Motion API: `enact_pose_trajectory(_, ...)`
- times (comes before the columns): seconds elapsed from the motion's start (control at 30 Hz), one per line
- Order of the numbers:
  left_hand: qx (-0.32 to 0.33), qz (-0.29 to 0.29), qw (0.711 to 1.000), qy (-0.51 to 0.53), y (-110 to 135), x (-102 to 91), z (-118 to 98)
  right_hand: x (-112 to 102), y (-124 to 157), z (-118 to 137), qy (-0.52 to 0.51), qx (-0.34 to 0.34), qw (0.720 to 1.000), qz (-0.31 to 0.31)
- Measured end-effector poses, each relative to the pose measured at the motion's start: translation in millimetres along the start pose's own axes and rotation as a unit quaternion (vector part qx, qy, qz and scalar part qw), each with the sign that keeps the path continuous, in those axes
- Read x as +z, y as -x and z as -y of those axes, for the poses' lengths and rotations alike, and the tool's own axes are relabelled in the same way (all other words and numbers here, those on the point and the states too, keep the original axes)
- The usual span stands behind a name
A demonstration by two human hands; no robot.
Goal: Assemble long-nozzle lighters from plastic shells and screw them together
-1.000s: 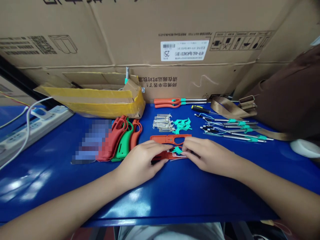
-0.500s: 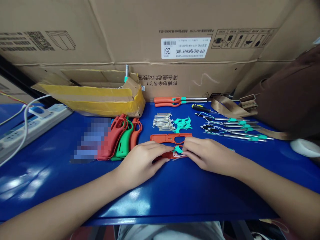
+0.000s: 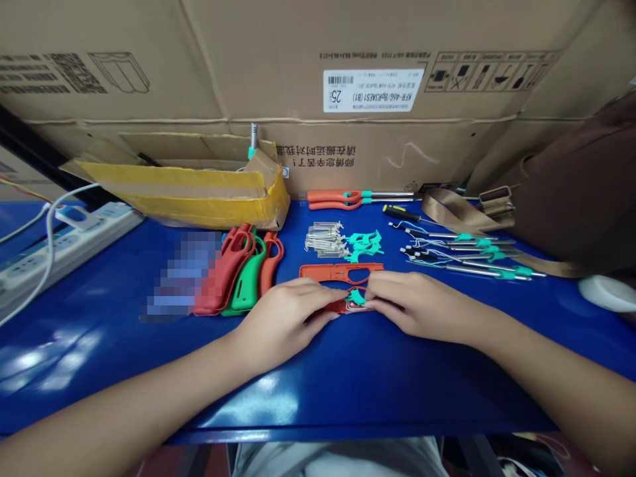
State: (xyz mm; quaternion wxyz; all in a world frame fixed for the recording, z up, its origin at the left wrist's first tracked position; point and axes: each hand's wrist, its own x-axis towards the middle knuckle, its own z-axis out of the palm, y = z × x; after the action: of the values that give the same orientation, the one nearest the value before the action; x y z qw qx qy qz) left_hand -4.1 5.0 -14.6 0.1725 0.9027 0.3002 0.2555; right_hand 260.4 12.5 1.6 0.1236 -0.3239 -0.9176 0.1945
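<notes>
An orange plastic handle half (image 3: 338, 272) lies flat on the blue table (image 3: 348, 377). My left hand (image 3: 285, 318) rests over its near side, fingers pressed down on it. My right hand (image 3: 412, 301) pinches a small teal trigger piece (image 3: 356, 297) and thin wire against the orange part. Behind lie a pile of teal trigger pieces (image 3: 365, 245) and a bundle of small metal parts (image 3: 322, 240). Red and green handle halves (image 3: 246, 271) are stacked to the left.
Metal rods with teal collars and wires (image 3: 467, 255) lie at the right, behind them a black-handled screwdriver (image 3: 400, 212) and a finished orange tool (image 3: 348, 197). A yellow-taped cardboard tray (image 3: 189, 192), a power strip (image 3: 59, 242), big cartons (image 3: 318, 86) and a brown bag (image 3: 581, 192) ring the table.
Both hands stay on the orange part; my right fingers have pressed the teal piece slightly lower and closer to it. The view has shifted a little.
</notes>
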Motion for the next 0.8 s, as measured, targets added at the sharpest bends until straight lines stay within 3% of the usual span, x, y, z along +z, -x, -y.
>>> enact_pose_trajectory(0.2, -0.001, 0.011, 0.999, -0.046, 1.0, -0.4, -2.9, -0.3, -0.5, -0.6, -0.006, -0.003, 1.000, -0.005)
enact_pose_trajectory(0.8, 0.023, 0.027, 0.998, -0.048, 2.3, 3.4, -4.8, -5.1, 2.1, 2.1, -0.014, 0.016, 0.999, 0.029)
